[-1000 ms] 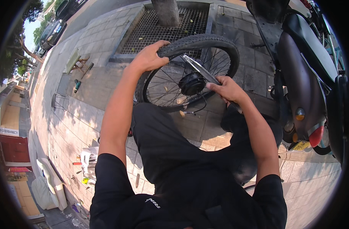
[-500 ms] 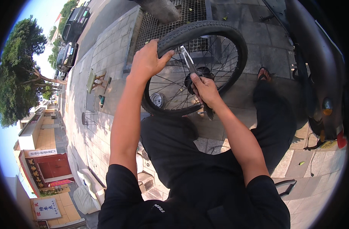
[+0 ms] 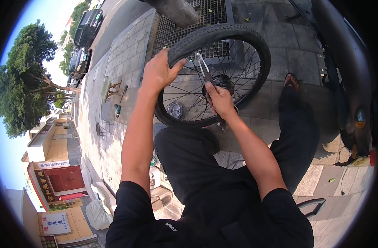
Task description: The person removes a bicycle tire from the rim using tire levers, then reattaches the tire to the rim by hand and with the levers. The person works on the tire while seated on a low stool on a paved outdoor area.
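At twelve o'clock over the paving (image 3: 255, 111): spoked wheel (image 3: 225, 84), one hold on tyre (image 3: 222, 32), one on slim tool (image 3: 206, 71).
Left hand (image 3: 159, 72) at the wheel's ten o'clock, grasping the knobbly tyre: fingers over the tread, thumb spread wide toward the inner side, so only part-closed; cannot tell how hard it presses. Right hand (image 3: 220, 99) near six o'clock, in front of the wheel, clenched round the tool's dark grip, thumb lying along it; pale metal end points to eleven, near the tyre's inner edge, contact unclear. Wheel's lower edge just by the left knee (image 3: 187, 140). Round metal tin (image 3: 175, 110) shows through at eight. Sandalled foot (image 3: 291, 79) out at three; low stool (image 3: 106, 90) well off at nine.
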The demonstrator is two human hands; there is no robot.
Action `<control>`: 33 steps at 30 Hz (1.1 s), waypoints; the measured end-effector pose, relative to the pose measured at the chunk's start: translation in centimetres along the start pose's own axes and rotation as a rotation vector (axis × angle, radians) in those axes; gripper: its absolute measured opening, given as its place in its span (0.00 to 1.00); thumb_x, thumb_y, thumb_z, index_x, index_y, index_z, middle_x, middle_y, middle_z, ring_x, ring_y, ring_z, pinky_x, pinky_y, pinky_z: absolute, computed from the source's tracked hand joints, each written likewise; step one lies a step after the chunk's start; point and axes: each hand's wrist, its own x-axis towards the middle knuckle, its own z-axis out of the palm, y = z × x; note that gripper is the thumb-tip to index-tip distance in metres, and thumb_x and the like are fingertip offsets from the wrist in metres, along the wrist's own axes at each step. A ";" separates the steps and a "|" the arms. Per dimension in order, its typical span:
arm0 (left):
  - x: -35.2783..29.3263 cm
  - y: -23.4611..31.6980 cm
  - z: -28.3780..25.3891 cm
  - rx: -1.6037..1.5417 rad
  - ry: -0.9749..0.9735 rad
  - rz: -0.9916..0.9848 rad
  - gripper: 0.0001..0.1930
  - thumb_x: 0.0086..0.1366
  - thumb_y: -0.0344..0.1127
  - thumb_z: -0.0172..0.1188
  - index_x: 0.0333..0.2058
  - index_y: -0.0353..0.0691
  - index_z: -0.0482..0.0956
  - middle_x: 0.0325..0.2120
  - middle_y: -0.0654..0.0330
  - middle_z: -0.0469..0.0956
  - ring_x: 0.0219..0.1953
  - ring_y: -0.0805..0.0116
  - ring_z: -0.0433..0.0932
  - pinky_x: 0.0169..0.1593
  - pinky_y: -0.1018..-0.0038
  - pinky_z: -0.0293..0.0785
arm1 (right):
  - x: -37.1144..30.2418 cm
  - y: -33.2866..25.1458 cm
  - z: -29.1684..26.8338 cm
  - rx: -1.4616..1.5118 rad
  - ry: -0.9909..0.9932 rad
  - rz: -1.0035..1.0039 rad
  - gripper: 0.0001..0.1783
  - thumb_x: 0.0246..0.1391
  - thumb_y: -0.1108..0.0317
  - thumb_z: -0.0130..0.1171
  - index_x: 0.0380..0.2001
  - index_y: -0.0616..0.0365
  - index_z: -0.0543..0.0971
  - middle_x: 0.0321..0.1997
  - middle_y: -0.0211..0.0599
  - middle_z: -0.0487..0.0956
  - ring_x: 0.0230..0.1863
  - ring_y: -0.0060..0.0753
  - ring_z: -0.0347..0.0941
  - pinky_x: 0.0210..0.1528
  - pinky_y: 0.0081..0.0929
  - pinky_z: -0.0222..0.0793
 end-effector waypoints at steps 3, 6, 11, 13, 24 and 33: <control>0.0 -0.1 0.3 -0.019 0.017 0.014 0.32 0.64 0.58 0.72 0.53 0.35 0.82 0.32 0.44 0.85 0.36 0.44 0.85 0.43 0.56 0.79 | 0.4 0.1 0.2 -0.014 -0.012 -0.047 0.33 0.68 0.36 0.61 0.26 0.57 0.75 0.17 0.24 0.69 0.13 0.17 0.63 0.14 0.21 0.58; -0.2 0.4 -0.2 -0.029 -0.025 -0.016 0.31 0.64 0.57 0.72 0.52 0.35 0.82 0.33 0.43 0.85 0.38 0.42 0.85 0.44 0.55 0.79 | 0.3 -0.2 0.4 -0.050 0.028 -0.055 0.34 0.67 0.35 0.62 0.24 0.57 0.76 0.18 0.24 0.71 0.16 0.17 0.64 0.18 0.21 0.59; 0.0 0.7 0.3 -0.014 -0.010 0.017 0.27 0.64 0.55 0.72 0.46 0.34 0.82 0.29 0.45 0.83 0.37 0.39 0.84 0.43 0.52 0.79 | 2.0 1.5 -0.2 -0.143 0.087 -0.189 0.39 0.64 0.32 0.63 0.24 0.62 0.79 0.20 0.28 0.75 0.24 0.20 0.69 0.29 0.27 0.67; -0.2 0.8 0.7 0.039 -0.028 0.028 0.25 0.65 0.53 0.71 0.43 0.34 0.82 0.29 0.43 0.83 0.38 0.37 0.84 0.43 0.52 0.79 | 2.5 2.1 -0.5 -0.273 0.175 -0.283 0.39 0.63 0.31 0.64 0.25 0.64 0.80 0.20 0.32 0.76 0.25 0.23 0.70 0.31 0.31 0.70; -0.9 -0.4 2.0 -0.035 0.089 0.002 0.30 0.65 0.58 0.71 0.47 0.32 0.82 0.35 0.39 0.85 0.42 0.34 0.84 0.45 0.51 0.80 | 3.4 3.0 0.2 -0.295 0.178 -0.392 0.34 0.66 0.38 0.65 0.25 0.61 0.77 0.21 0.20 0.70 0.26 0.15 0.62 0.27 0.22 0.61; -1.4 -1.3 3.0 -0.073 0.184 0.016 0.29 0.64 0.57 0.72 0.46 0.33 0.82 0.34 0.41 0.85 0.39 0.36 0.85 0.41 0.50 0.81 | 2.6 1.6 1.5 -0.063 -0.028 -0.019 0.36 0.66 0.37 0.65 0.23 0.63 0.78 0.19 0.24 0.73 0.26 0.17 0.66 0.29 0.27 0.66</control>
